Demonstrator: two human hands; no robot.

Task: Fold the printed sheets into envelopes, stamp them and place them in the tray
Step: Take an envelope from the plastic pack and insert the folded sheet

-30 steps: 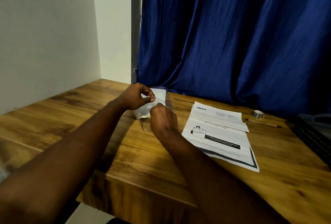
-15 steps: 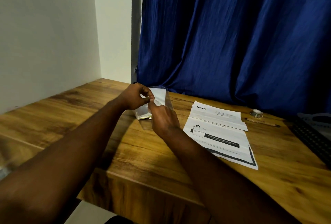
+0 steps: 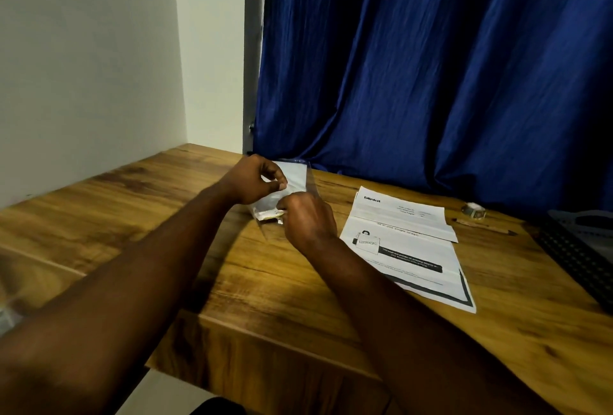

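Head cam, so what are the hands actually on, the paper or something else? (OP)

Not the paper lol. Both are on a clear packet (image 3: 296, 173) with white stuff inside. It sits toward the back of the wooden table (image 3: 298, 301), close to the blue curtain (image 3: 431, 82). The left hand (image 3: 253, 180) has its fingers curled, thumb and forefinger pinching the plastic. The right hand (image 3: 310, 220) is curled too, fingertips pinched on the packet's near end, right where a small yellowish-white scrap (image 3: 270, 214) pokes out. Can't tell what the scrap is, way too small (reply)

ok so where are the printed sheets then? (OP)

The printed sheets (image 3: 408, 248) lie flat on the table just right of the right hand, and no finger is touching them. The right wrist passes close to their left edge, but there's bare wood between. Looks like two: the far one has "blinkit" in its corner and lies over the top edge of the near one, which has a black bar and a dark border. Past them to the right are a roll of clear tape (image 3: 474, 209) and a pencil (image 3: 482, 226), well apart from both hands. A dark gridded thing (image 3: 577, 248) is at the right edge, cut off by the frame, so I can't say what it is (reply)
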